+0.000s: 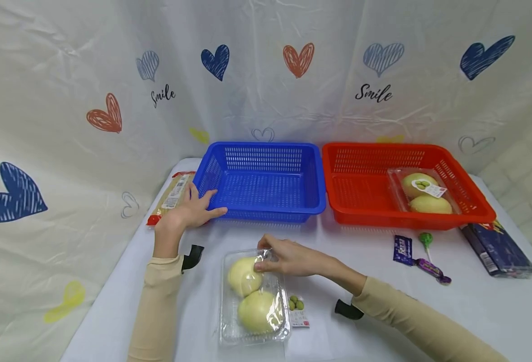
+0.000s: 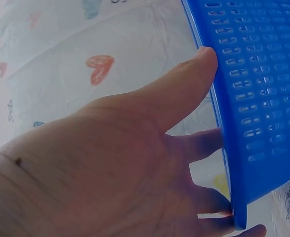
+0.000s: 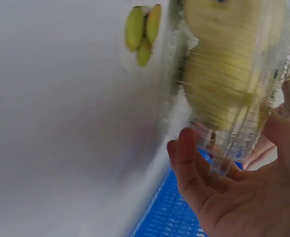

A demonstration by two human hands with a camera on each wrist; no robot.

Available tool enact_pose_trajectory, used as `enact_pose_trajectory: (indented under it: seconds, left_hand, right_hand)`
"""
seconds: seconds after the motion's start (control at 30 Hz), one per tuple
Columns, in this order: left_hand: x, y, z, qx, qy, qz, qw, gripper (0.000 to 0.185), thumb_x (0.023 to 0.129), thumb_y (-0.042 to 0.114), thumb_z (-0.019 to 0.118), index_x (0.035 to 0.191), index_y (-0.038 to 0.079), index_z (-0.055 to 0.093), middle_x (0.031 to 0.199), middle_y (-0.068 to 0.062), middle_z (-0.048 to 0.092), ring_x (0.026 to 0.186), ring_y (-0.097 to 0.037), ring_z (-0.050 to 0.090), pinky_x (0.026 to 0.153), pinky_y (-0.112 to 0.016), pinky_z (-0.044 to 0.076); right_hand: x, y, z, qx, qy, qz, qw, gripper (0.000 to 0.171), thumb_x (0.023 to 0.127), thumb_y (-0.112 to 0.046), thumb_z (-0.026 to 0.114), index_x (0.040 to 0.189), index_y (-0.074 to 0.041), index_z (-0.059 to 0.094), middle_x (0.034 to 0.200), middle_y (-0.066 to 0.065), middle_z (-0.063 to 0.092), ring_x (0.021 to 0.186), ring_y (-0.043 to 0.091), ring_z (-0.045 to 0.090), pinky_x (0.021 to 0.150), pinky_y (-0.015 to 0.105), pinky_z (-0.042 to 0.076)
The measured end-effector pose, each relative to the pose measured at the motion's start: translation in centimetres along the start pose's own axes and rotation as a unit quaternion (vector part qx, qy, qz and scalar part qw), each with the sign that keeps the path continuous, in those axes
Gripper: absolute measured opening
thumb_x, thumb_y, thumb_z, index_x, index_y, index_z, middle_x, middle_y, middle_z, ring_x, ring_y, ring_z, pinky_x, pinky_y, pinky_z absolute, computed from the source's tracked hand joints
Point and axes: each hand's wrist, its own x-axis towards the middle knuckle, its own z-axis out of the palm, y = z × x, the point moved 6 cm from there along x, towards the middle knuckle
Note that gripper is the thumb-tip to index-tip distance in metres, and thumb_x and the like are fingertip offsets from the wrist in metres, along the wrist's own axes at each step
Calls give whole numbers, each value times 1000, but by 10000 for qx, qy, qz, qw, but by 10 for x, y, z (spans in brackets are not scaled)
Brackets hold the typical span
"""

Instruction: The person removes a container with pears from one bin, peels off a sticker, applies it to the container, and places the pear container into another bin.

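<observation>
My right hand (image 1: 293, 257) pinches the far edge of a clear plastic box (image 1: 256, 309), thumb on its lid. Inside the box are two round, pale yellow pieces, seen side-on in the right wrist view, where the fingers (image 3: 186, 158) curl at the box's end. A small card with a green fruit picture (image 1: 298, 309) shows partly beside the box. At the left side of the blue basket (image 1: 268, 211), my left hand (image 1: 191, 208) has its fingers spread, and its thumb (image 2: 206, 61) touches the rim in the left wrist view. Other fingertips pass behind that rim.
A red basket (image 1: 360, 218) stands right of the blue one, with a similar clear box (image 1: 428, 203) in it. A yellow packet (image 1: 171, 198) lies at far left. Candies (image 1: 402, 249), a green lollipop (image 1: 426, 239) and a dark blue package (image 1: 501, 251) lie at right.
</observation>
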Motion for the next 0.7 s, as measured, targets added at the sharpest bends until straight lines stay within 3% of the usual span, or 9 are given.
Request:
enact_pose_trajectory:
  seconds: [0.1, 0.2, 0.33, 0.4, 0.47, 0.57, 0.63, 0.7]
  left_hand:
    - [-1, -1, 0, -92, -24, 22, 10000, 83, 104, 56, 47, 165, 10, 15, 165, -35, -22, 155, -52, -20, 122, -76, 10]
    - [-3, -4, -4, -208, -40, 138, 9997, 81, 105, 53, 47, 165, 8, 18, 165, -35, -21, 156, -51, -20, 123, -75, 6]
    - [-7, -3, -12, -305, 58, 495, 9983, 77, 105, 49, 49, 163, 5, 23, 165, -38, -14, 156, -54, -14, 123, -75, 7]
    - [-9, -1, -15, -258, 149, 771, 9966, 73, 106, 46, 51, 160, 3, 28, 166, -40, -2, 156, -56, -4, 123, -73, 11]
    - [-14, 4, -18, -257, 245, 1048, 9939, 66, 106, 43, 52, 155, 2, 39, 164, -38, 18, 156, -54, 12, 123, -70, 19]
    - [-24, 16, -19, -391, 250, 1521, 9873, 47, 105, 39, 57, 137, 5, 61, 141, -24, 59, 136, -43, 51, 113, -58, 43]
    - [-31, 27, -15, -558, -25, 1845, 9812, 35, 104, 36, 60, 124, 10, 70, 122, -11, 70, 114, -33, 63, 100, -47, 52]
    - [-35, 38, -7, -593, -554, 2172, 9727, 30, 101, 35, 64, 119, 13, 73, 114, -4, 74, 105, -25, 67, 93, -39, 54]
  right_hand:
    - [-6, 1, -2, -536, 432, 140, 9975, 60, 100, -57, 57, 142, -14, 49, 145, 8, 61, 129, 26, 62, 105, 52, 52]
    - [-22, 2, -8, -1358, 889, 276, 9863, 62, 102, -57, 53, 147, -14, 47, 150, 7, 56, 136, 27, 57, 106, 53, 52]
    - [-52, 2, -9, -2130, 977, 88, 9721, 57, 103, -48, 57, 144, -9, 51, 146, 9, 58, 139, 29, 54, 112, 51, 48]
    - [-67, 4, -4, -2379, 825, -83, 9678, 57, 102, -47, 58, 142, -7, 53, 145, 10, 58, 137, 29, 54, 114, 49, 47]
    - [-82, 4, 4, -2548, 644, -291, 9644, 57, 102, -50, 58, 139, -7, 55, 144, 10, 59, 135, 27, 55, 114, 48, 48]
    - [-100, 1, 15, -2800, 418, -674, 9567, 58, 100, -57, 56, 135, -10, 58, 142, 7, 59, 132, 23, 56, 111, 45, 50]
    - [-109, -3, 22, -2999, 364, -940, 9486, 61, 98, -63, 54, 133, -13, 58, 140, 4, 59, 131, 21, 55, 108, 43, 51]
    - [-114, -6, 30, -3293, 369, -1118, 9369, 67, 94, -69, 54, 132, -14, 58, 138, 2, 59, 129, 19, 54, 105, 41, 52]
